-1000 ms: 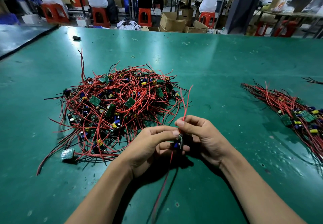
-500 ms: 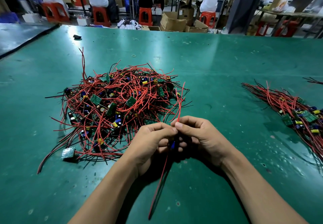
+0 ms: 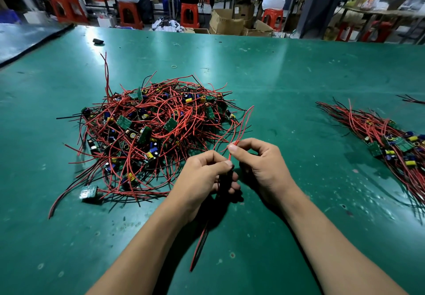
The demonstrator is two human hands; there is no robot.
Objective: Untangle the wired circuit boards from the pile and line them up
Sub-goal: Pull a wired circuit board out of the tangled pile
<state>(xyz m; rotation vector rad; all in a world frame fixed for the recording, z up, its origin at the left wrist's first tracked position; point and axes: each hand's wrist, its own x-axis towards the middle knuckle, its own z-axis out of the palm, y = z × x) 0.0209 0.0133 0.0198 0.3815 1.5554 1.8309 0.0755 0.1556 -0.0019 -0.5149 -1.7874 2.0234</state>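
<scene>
On the green table (image 3: 299,76), the left hand (image 3: 202,175) curls round one small wired board (image 3: 226,178), mostly hidden inside it. The right hand (image 3: 259,168) pinches its thin red wire (image 3: 240,131). The wire's far end reaches up close to the big tangled pile of red wires and green boards (image 3: 156,131). It could catch there, and a hard pull might drag other boards along. The tidy row of boards (image 3: 391,142) waits far right.

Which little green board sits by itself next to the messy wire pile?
Find the big tangle of red wires on the green table. Follow its edge to the near left corner. One board lies there at the very fringe, shiny and pale, while the others are buried in wires.
</scene>
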